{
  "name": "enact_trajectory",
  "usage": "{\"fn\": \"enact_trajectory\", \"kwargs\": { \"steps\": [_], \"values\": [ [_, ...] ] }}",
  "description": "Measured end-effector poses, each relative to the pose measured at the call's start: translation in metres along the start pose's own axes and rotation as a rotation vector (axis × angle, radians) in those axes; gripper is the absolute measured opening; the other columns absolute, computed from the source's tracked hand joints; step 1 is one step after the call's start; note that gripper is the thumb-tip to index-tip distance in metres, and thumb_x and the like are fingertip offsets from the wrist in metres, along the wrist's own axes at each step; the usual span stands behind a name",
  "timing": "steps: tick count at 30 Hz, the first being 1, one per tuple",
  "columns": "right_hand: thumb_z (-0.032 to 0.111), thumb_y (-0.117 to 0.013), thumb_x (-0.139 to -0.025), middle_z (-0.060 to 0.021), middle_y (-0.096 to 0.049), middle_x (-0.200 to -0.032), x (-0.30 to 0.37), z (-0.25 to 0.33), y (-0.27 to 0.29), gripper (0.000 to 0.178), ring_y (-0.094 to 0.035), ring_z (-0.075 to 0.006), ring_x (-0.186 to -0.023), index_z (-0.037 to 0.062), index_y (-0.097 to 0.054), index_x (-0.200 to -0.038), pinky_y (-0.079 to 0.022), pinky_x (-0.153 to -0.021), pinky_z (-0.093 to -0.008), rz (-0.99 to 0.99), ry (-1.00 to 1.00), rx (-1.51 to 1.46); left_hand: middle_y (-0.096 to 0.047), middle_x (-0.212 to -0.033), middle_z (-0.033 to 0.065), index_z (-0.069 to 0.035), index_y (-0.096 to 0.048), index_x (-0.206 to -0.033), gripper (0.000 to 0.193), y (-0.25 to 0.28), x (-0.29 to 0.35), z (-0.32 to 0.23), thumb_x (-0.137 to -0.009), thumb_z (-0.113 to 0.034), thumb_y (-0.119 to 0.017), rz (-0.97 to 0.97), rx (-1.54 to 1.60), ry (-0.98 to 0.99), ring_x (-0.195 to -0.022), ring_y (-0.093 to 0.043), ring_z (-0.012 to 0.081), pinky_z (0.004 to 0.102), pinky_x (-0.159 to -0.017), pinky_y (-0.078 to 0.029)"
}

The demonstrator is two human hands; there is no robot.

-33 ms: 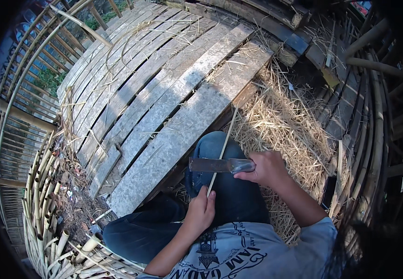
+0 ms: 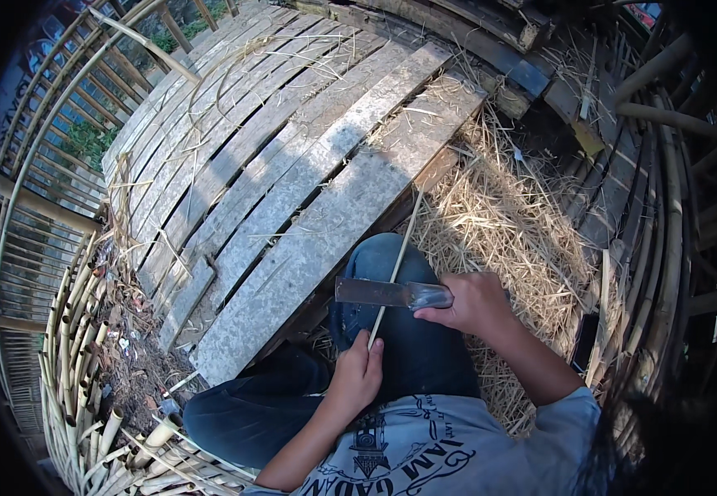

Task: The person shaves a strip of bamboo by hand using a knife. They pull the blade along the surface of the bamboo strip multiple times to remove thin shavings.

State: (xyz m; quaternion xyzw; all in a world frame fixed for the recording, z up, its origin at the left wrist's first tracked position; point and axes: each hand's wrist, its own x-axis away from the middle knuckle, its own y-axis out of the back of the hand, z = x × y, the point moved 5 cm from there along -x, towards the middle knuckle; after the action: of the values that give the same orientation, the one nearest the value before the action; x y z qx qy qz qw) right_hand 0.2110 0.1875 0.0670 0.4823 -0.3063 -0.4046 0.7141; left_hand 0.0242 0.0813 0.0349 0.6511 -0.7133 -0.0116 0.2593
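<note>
A thin pale bamboo strip (image 2: 409, 225) slants up and away across my bent knee in dark trousers. My left hand (image 2: 359, 374) is closed on its near end, thumb and fingers pinching it. In my right hand (image 2: 476, 306) is the handle of a broad-bladed knife (image 2: 372, 292), its fingers wrapped round the grip. The flat, dark metal blade points left and lies across the strip over my knee. Where blade and strip cross, the blade covers a short length of the strip. Whether the edge bites into it I cannot tell.
A platform of weathered planks (image 2: 292, 198) spreads ahead and left. Pale shavings (image 2: 499, 215) are heaped to the right. Cut bamboo poles (image 2: 73, 355) stack at the lower left beside a bamboo fence (image 2: 48, 215). More poles (image 2: 668, 223) line the right side.
The knife and my right hand have shifted very slightly to the left. My left hand and the strip look unmoved.
</note>
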Motion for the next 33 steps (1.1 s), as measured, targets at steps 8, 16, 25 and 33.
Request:
{"fn": "enact_trajectory", "kwargs": {
  "steps": [8,16,25,33],
  "values": [
    [0.073,-0.059,-0.078,-0.0122,-0.062,-0.055,-0.001,-0.015,0.009,0.066,-0.065,-0.0301,-0.053,0.0074,-0.063,-0.072,-0.051,-0.050,-0.0406,-0.056,-0.106,-0.025,-0.056,-0.065,0.0287,0.003,-0.047,-0.095,0.022,-0.004,0.003,0.005,-0.101,-0.019,-0.045,-0.011,-0.056,0.005,-0.070,-0.059,0.0508,0.0551,-0.059,-0.043],
    [0.071,-0.063,-0.076,-0.0115,-0.061,-0.057,-0.015,-0.025,-0.002,0.063,-0.065,-0.0316,-0.056,0.0088,-0.060,-0.068,-0.051,-0.053,-0.0413,0.012,-0.009,-0.064,-0.055,-0.063,0.0279,0.002,-0.047,-0.092,0.021,-0.002,0.002,0.003,-0.100,-0.017,-0.047,-0.039,0.013,-0.010,-0.069,-0.059,0.0505,0.0546,-0.058,-0.042],
    [0.071,-0.063,-0.077,-0.0120,-0.061,-0.056,-0.018,-0.024,0.003,0.064,-0.066,-0.0324,-0.056,0.0071,-0.062,-0.073,-0.051,-0.052,-0.0424,-0.090,0.077,0.027,-0.054,-0.063,0.0277,0.002,-0.048,-0.092,0.021,-0.001,0.006,0.006,-0.101,-0.018,-0.047,-0.029,0.007,-0.007,-0.071,-0.059,0.0496,0.0534,-0.058,-0.042],
    [0.067,-0.065,-0.078,-0.0138,-0.062,-0.060,-0.031,-0.023,-0.005,0.062,-0.065,-0.0356,-0.058,0.0049,-0.063,-0.077,-0.051,-0.055,-0.0438,-0.031,0.160,0.029,-0.055,-0.065,0.0274,0.002,-0.048,-0.091,0.022,-0.005,0.007,0.011,-0.101,-0.018,-0.046,-0.022,0.043,-0.015,-0.069,-0.059,0.0487,0.0512,-0.056,-0.042]
  ]
}}
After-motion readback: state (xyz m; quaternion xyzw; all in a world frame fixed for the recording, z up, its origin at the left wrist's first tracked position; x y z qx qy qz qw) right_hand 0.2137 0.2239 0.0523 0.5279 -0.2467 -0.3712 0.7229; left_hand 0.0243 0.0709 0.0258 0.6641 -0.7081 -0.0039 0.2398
